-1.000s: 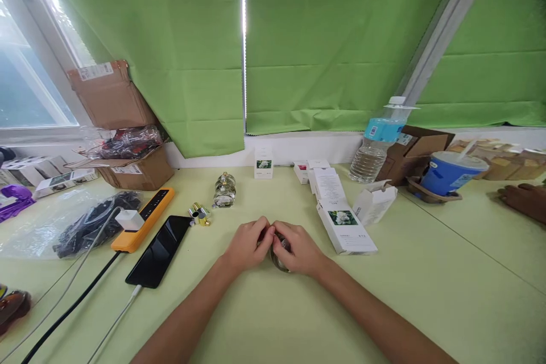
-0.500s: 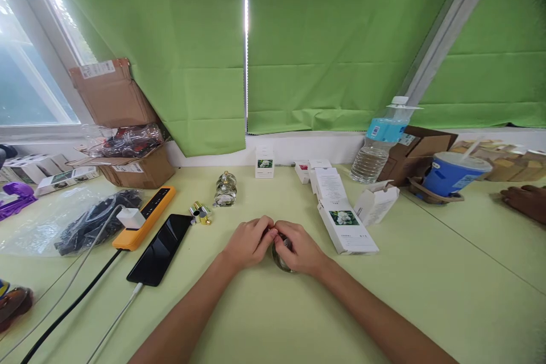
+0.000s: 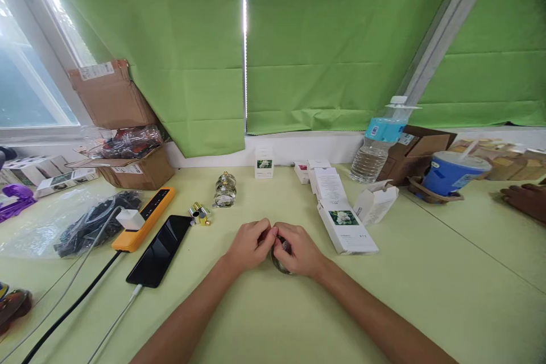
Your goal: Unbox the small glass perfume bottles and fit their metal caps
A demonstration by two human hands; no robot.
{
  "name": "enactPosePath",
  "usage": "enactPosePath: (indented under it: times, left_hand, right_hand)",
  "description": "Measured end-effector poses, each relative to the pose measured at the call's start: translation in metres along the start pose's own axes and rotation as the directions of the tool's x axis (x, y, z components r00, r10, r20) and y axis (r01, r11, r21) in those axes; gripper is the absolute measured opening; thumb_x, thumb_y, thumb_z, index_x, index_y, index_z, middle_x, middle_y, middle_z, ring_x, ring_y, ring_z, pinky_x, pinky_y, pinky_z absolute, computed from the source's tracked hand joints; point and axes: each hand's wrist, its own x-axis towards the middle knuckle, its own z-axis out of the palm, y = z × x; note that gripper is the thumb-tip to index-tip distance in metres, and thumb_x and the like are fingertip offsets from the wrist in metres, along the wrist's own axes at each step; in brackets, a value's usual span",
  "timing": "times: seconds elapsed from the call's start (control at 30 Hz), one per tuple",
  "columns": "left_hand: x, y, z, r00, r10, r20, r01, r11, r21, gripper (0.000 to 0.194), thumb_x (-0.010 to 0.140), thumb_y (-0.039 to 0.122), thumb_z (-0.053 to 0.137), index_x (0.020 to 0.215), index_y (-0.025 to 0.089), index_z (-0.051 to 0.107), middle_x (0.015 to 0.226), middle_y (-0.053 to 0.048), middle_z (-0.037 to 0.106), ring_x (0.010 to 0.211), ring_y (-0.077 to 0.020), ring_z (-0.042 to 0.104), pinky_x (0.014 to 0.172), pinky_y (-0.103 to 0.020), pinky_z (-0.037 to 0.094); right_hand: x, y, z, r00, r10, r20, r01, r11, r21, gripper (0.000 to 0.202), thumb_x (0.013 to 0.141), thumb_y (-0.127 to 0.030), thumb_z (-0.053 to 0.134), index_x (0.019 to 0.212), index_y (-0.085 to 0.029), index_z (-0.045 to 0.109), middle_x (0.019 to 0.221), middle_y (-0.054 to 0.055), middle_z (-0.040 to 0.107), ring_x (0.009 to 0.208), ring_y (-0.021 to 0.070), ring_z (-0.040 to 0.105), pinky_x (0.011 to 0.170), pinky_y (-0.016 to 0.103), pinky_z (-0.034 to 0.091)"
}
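Observation:
My right hand (image 3: 298,250) is closed around a small round glass bottle (image 3: 279,261) at the middle of the table, partly hidden by the fingers. My left hand (image 3: 252,245) meets it at the bottle's top, thumb and fingers pinched together; what they pinch is hidden. Beyond my left hand stands another glass bottle (image 3: 225,189) with a gold top. Small gold and silver caps (image 3: 200,214) lie to its left. White boxes, one with a flower picture (image 3: 347,230), lie to the right of my hands.
A black phone (image 3: 160,251), an orange power strip (image 3: 145,219) and cables lie left. A cardboard box (image 3: 136,170) sits at the back left. A water bottle (image 3: 371,153), blue cup (image 3: 452,173) and another person's hand (image 3: 524,202) are on the right.
Both hands stay together at the bottle's top, with only a slight shift of the fingers. The view has moved very slightly.

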Motion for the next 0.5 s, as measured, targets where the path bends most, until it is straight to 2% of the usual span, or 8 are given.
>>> enactPosePath:
  times: [0.23,0.4,0.5]
  left_hand:
    - [-0.001,-0.003,0.004,1.000,-0.011,-0.017,0.010,0.999,-0.051,0.034,0.096,0.036,0.035,0.066,0.021,0.030,0.055,0.006,0.033,0.052,-0.0098,0.032,0.052,-0.023,0.028]
    - [-0.003,-0.002,-0.005,0.999,0.033,0.014,-0.033,0.999,-0.031,0.024,0.096,0.035,0.036,0.079,0.020,0.044,0.065,0.003,0.050,0.058,-0.0109,0.042,0.057,-0.023,0.034]
    - [-0.003,-0.001,-0.009,0.998,0.055,0.028,-0.054,0.998,-0.030,0.020,0.096,0.033,0.036,0.086,0.020,0.047,0.070,0.001,0.055,0.061,-0.0117,0.047,0.060,-0.023,0.036]
  right_hand:
    - [-0.001,-0.001,0.001,1.000,-0.006,0.015,0.007,0.999,-0.033,0.008,0.079,-0.015,0.046,0.074,-0.022,0.044,0.066,-0.002,0.051,0.058,0.0128,0.045,0.056,0.025,0.035]
    - [-0.001,-0.001,0.003,1.000,-0.022,-0.007,0.022,0.999,-0.027,0.008,0.080,-0.015,0.045,0.076,-0.021,0.045,0.067,-0.001,0.050,0.059,0.0132,0.045,0.056,0.026,0.035]
    - [-0.001,0.000,0.003,1.000,-0.018,-0.011,0.018,1.000,-0.017,0.008,0.082,-0.015,0.044,0.077,-0.022,0.044,0.068,-0.001,0.049,0.059,0.0130,0.044,0.057,0.026,0.034]
